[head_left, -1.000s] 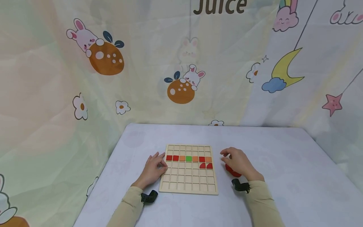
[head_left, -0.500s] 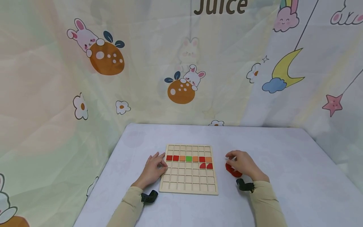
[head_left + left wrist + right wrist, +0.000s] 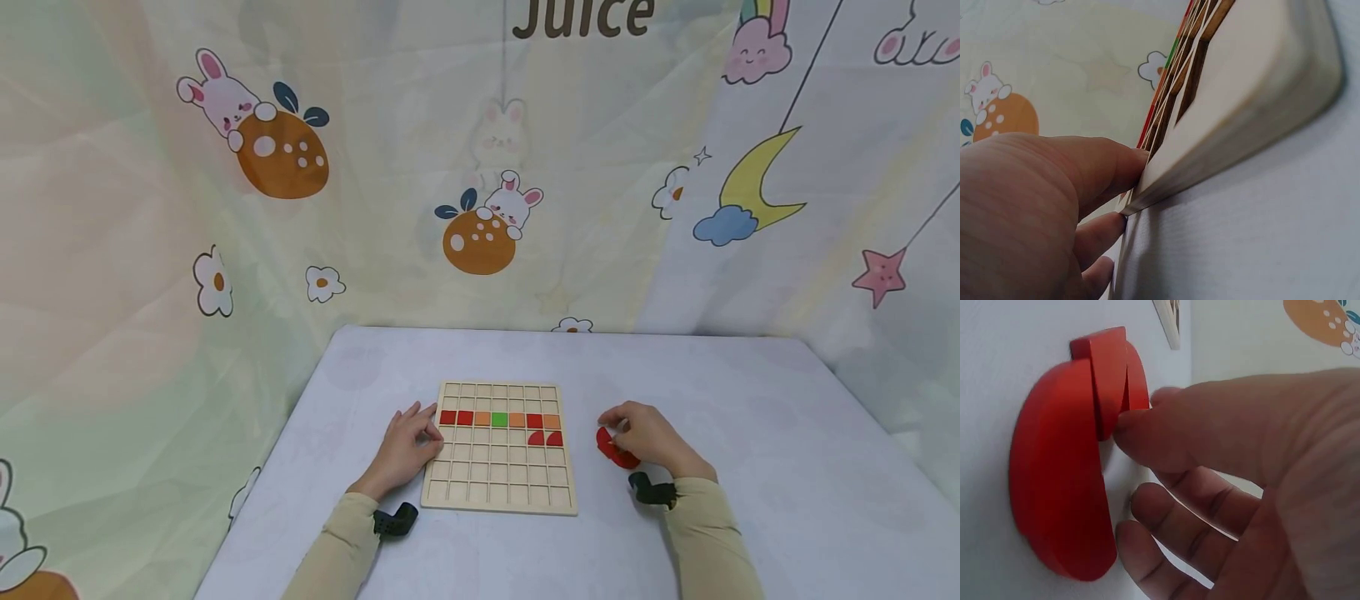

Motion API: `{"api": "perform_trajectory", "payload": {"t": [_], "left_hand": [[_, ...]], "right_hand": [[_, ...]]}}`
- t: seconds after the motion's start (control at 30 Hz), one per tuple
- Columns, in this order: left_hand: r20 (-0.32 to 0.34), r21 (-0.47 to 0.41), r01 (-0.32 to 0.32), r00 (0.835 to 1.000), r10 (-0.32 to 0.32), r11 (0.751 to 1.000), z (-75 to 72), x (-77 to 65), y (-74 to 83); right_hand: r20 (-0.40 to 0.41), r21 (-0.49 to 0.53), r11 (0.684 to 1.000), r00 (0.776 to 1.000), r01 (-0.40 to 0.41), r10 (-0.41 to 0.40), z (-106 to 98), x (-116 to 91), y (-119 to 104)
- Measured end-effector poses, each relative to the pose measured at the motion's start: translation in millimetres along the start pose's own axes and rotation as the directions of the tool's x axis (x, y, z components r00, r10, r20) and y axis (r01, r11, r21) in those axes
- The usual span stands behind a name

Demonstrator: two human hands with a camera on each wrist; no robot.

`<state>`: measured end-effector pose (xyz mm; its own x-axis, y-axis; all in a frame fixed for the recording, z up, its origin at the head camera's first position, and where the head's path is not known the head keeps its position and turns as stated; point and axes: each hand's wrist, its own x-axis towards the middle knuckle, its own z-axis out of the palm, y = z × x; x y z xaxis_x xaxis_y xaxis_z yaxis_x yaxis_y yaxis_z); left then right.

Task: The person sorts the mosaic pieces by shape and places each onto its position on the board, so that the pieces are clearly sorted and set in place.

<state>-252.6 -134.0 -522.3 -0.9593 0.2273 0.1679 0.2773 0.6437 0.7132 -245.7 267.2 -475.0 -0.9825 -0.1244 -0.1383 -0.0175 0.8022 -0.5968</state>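
Note:
A pale wooden grid board (image 3: 480, 492) lies flat on the table, with square pockets. My left hand (image 3: 402, 450) holds its left edge; in the left wrist view the thumb (image 3: 1129, 165) lies on the rim and other fingertips touch the side. One row holds red, orange and green square tiles (image 3: 499, 420); two red pieces with a curved edge (image 3: 553, 439) sit below at its right end. My right hand (image 3: 651, 433) is over loose red curved pieces (image 3: 1060, 475) right of the board. Its thumb touches a smaller red piece (image 3: 1110, 375), with the other fingers bent and apart.
A white cloth covers the table (image 3: 787, 467). Behind stands a printed curtain (image 3: 585, 275) with rabbits and oranges. Black wrist cameras (image 3: 395, 521) are strapped at both sleeves.
My right hand has shifted right from beside the board and come down onto the red pieces. The left hand and board have stayed where they were.

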Motion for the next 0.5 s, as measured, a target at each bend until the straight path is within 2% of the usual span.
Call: {"api": "perform_trajectory", "payload": {"t": [0.23,0.5], "left_hand": [[0.008,-0.001,0.011,1.000,-0.011,1.000,0.2,-0.5,0.6],[0.013,0.001,0.015,1.000,-0.015,1.000,-0.6,-0.8,1.7]], "right_hand": [[0.003,-0.024,1.000,1.000,-0.007,0.007,2.5,-0.6,-3.2],[-0.039,-0.049,0.999,0.999,-0.019,0.017,4.0,2.4,-2.4]]}}
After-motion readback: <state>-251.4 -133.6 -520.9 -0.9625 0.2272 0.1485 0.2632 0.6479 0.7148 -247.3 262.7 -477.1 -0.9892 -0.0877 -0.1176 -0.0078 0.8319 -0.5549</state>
